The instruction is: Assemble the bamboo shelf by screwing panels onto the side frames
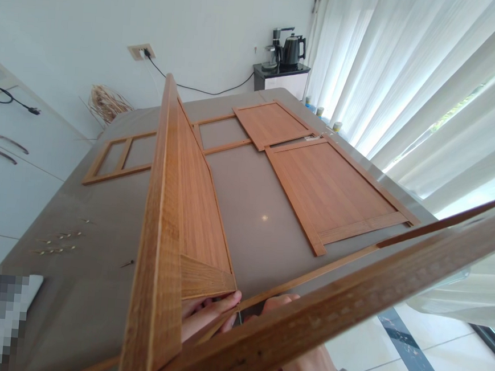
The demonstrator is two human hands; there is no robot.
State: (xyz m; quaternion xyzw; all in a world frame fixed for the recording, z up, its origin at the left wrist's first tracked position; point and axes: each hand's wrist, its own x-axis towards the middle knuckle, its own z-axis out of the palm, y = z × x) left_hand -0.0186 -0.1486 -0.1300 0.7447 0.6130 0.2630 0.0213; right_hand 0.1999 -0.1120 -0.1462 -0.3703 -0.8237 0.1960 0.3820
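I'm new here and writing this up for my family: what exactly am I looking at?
There's no machine: one picture, from a camera on a person's head, looking down at their bare hands. The left hand holds an upright wooden panel by its near lower corner. The right hand is partly hidden behind a long wooden piece, so its grip is unclear. On the grey table lie two flat panels, open wooden framing and small slim pieces.

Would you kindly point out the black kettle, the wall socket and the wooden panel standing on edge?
Black kettle point(291, 52): head view, middle of its body.
Wall socket point(133, 52): head view, left part of its plate.
Wooden panel point(200, 210): head view, its inset face.
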